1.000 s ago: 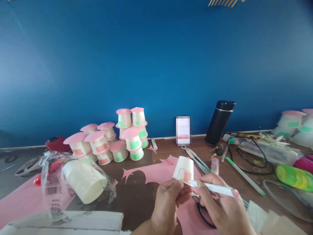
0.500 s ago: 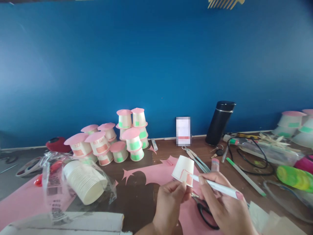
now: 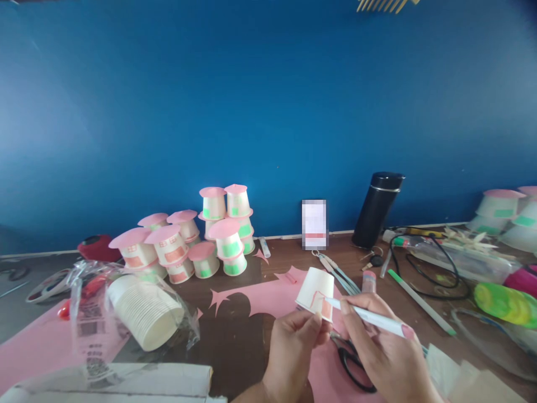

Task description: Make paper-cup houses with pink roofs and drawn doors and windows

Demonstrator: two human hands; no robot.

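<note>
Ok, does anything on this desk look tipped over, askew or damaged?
The tall black flask leans toward the blue wall, and the plastic-wrapped sleeve of plain paper cups lies on its side at left. The pink-roofed paper cup houses are heaped crookedly. Nothing spilled.

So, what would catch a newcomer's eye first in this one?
Low in the middle, the left hand holds an upturned paper cup while the right hand sets a white marker to the pink drawing on it. Behind, to the left, a pile of pink-roofed cup houses sits against the blue wall, with a black flask further right.
</note>
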